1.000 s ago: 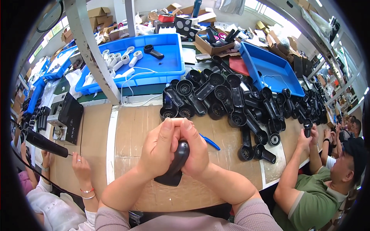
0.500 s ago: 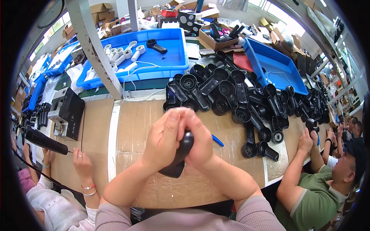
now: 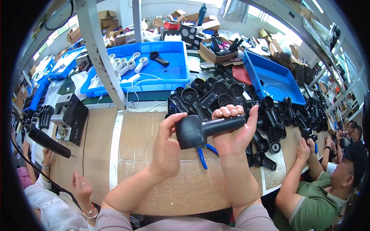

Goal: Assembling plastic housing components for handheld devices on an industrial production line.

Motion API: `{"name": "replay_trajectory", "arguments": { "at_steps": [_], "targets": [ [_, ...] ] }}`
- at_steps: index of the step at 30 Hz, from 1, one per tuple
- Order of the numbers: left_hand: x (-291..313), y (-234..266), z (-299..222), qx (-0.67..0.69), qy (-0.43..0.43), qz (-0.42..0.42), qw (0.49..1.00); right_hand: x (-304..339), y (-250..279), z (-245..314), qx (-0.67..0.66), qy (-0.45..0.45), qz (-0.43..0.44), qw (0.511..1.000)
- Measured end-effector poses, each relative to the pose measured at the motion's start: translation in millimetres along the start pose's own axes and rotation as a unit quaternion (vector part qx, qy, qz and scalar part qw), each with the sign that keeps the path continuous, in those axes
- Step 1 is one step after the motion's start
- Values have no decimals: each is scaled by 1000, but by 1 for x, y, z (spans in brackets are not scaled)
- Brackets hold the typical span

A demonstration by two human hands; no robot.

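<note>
A black hair-dryer-shaped casing (image 3: 192,132) is held level above the cardboard-covered bench, its round head to the left and its handle to the right. My left hand (image 3: 166,148) grips the head, fingers at its upper edge and side. Round the handle curls my right hand (image 3: 235,134), palm up, with the thumb raised at the handle's end. Just beneath the casing lie blue-handled pliers (image 3: 203,158), partly covered by it and by my right wrist.
Beyond my hands a heap of similar black casings (image 3: 216,90) spreads to the right. A blue tray (image 3: 177,75) holds white casings and one black one; another blue tray (image 3: 277,94) leans behind the heap. An electric screwdriver (image 3: 50,142) hangs left. Co-workers sit on both sides.
The casing has turned from upright and tilted between my clasped hands to level. My hands have moved apart, the right to the handle, the left to the head. The pliers show more.
</note>
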State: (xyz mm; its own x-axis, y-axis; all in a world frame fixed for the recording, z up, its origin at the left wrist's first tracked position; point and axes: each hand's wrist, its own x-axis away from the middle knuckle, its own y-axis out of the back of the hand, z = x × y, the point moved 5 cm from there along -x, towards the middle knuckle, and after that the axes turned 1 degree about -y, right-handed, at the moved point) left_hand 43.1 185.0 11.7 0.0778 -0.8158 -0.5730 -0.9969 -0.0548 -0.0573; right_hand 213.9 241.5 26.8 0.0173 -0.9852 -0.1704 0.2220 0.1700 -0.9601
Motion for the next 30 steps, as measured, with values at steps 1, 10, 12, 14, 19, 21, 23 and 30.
{"name": "replay_trajectory", "arguments": {
  "at_steps": [1,10,12,14,19,21,23,30],
  "targets": [
    [0,0,2,-5,-16,-4,1000,2,-2,-4,6,-3,-7,1000],
    [-12,37,3,20,-39,-54,998,21,-19,-35,226,17,41,973],
    [-17,48,2,24,-67,-52,996,23,-24,-31,377,25,93,921],
    [-20,61,0,27,-94,-49,994,25,-29,-28,516,35,145,844],
    [-24,70,-7,-37,-164,9,986,31,-41,-21,606,74,252,751],
    [-24,71,-8,-51,-164,9,985,33,-48,-22,635,81,270,719],
    [-23,71,-11,-79,-164,11,983,36,-56,-25,689,93,304,652],
    [-26,70,-7,58,-171,-9,984,40,-55,-33,753,147,318,557]
  ]
}}
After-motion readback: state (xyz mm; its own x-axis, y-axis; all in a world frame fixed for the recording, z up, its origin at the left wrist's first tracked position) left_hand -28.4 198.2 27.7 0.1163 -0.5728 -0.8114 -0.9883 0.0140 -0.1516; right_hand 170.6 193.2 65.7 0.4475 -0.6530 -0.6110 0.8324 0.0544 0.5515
